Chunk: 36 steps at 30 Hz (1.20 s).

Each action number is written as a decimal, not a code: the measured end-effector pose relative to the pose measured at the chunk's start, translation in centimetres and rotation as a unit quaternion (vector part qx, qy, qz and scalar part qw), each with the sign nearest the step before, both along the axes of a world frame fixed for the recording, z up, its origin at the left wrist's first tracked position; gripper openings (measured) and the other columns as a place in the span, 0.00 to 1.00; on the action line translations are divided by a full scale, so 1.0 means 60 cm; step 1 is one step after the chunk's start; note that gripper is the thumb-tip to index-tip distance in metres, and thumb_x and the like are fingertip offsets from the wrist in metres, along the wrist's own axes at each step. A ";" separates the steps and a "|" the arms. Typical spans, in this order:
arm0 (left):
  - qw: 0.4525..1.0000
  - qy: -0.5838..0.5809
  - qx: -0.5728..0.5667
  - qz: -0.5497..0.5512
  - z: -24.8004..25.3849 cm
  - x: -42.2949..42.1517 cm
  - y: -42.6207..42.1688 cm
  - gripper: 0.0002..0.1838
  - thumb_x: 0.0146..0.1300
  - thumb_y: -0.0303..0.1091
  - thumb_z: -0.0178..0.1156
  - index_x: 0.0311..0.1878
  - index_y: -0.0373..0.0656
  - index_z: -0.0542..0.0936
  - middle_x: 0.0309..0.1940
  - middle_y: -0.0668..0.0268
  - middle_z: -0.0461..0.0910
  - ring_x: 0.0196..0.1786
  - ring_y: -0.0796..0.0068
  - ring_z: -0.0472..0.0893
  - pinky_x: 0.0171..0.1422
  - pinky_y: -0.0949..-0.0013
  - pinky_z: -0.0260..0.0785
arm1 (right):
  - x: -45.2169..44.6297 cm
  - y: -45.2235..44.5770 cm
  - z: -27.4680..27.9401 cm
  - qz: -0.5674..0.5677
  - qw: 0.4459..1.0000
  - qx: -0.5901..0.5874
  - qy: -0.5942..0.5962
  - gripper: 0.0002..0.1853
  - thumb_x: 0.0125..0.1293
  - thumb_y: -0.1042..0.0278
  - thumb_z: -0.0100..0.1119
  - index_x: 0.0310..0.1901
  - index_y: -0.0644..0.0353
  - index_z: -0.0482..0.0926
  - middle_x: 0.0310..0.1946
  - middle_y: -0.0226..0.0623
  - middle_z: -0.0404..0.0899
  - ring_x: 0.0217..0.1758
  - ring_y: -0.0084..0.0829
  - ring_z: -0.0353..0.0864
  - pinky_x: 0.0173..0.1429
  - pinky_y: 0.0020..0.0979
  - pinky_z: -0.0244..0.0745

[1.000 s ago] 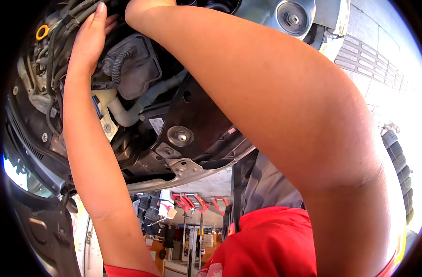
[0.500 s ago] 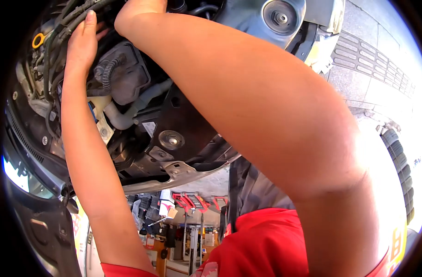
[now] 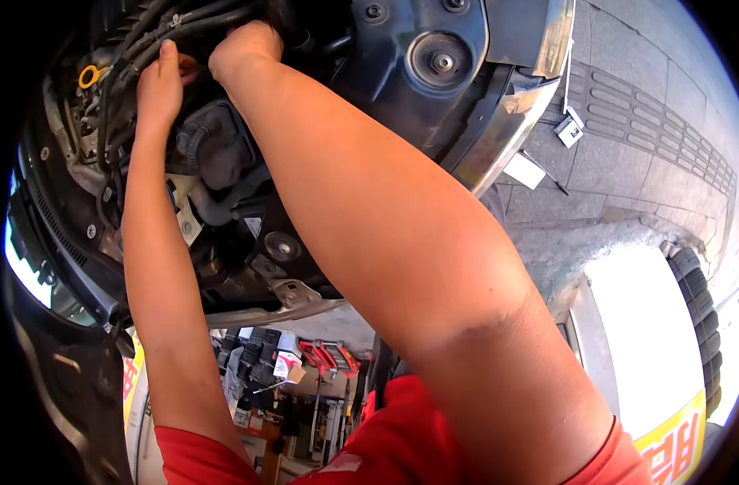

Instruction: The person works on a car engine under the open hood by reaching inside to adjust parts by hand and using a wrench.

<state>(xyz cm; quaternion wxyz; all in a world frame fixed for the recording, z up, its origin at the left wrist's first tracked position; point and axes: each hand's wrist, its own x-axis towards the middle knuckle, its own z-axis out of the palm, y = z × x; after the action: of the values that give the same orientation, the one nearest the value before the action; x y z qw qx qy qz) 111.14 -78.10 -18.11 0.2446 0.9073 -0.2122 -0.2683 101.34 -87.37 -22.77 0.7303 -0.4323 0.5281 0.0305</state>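
Note:
My left hand [image 3: 161, 93] reaches into the engine bay beside the black hoses [image 3: 179, 36]. Its thumb points up next to the lower hose, apart from the fingers, which are partly hidden in shadow; nothing shows between them. Just to the right, my right hand [image 3: 246, 50] is curled, with its knuckles up and its fingertips out of sight. Whatever those fingers hold is hidden. Below both hands sits a dark plastic housing [image 3: 224, 153] with a ribbed hose [image 3: 193, 145]. A yellow ring-shaped dipstick handle [image 3: 88, 77] is to the left.
A dark strut-like metal panel with a round mount [image 3: 442, 62] lies right of my forearm. The car's front edge [image 3: 305, 311] runs below. Tools with red handles [image 3: 329, 356] are on the floor behind. A white box [image 3: 570, 128] lies on the pavement, and a tyre [image 3: 696, 315] stands far right.
The view has shifted and my right forearm sits lower and further left in it. My right hand now shows more fully, curled. My left hand stays by the hoses.

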 end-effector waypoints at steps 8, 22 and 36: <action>0.998 -0.022 0.045 0.024 -0.005 0.003 -0.004 0.38 0.70 0.58 0.35 0.34 0.27 0.79 0.32 0.53 0.82 0.37 0.64 0.83 0.46 0.67 0.72 | -0.026 -0.017 0.053 -0.169 0.983 0.070 -0.015 0.10 0.61 0.72 0.55 0.43 0.65 0.77 0.45 0.46 0.78 0.52 0.35 0.78 0.50 0.27 0.75; 0.997 -0.049 0.065 -0.011 0.004 -0.004 0.000 0.38 0.69 0.59 0.34 0.35 0.30 0.80 0.32 0.55 0.82 0.38 0.65 0.84 0.45 0.68 0.72 | -0.066 -0.037 0.096 -0.132 0.982 0.121 -0.062 0.11 0.66 0.71 0.48 0.45 0.69 0.74 0.44 0.52 0.78 0.47 0.44 0.80 0.47 0.35 0.75; 0.995 -0.061 0.073 -0.014 -0.012 0.008 0.006 0.37 0.68 0.60 0.34 0.36 0.33 0.81 0.33 0.57 0.83 0.38 0.67 0.84 0.47 0.68 0.70 | -0.046 -0.026 0.080 -0.074 0.996 0.050 -0.032 0.10 0.57 0.75 0.59 0.40 0.68 0.75 0.42 0.51 0.79 0.48 0.41 0.81 0.46 0.31 0.78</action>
<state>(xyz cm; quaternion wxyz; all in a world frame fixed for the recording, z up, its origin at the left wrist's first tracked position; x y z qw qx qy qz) 111.64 -77.77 -18.82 0.1604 0.9343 -0.2197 -0.2305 98.60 -88.95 -17.99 0.7675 -0.3558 0.5332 -0.0112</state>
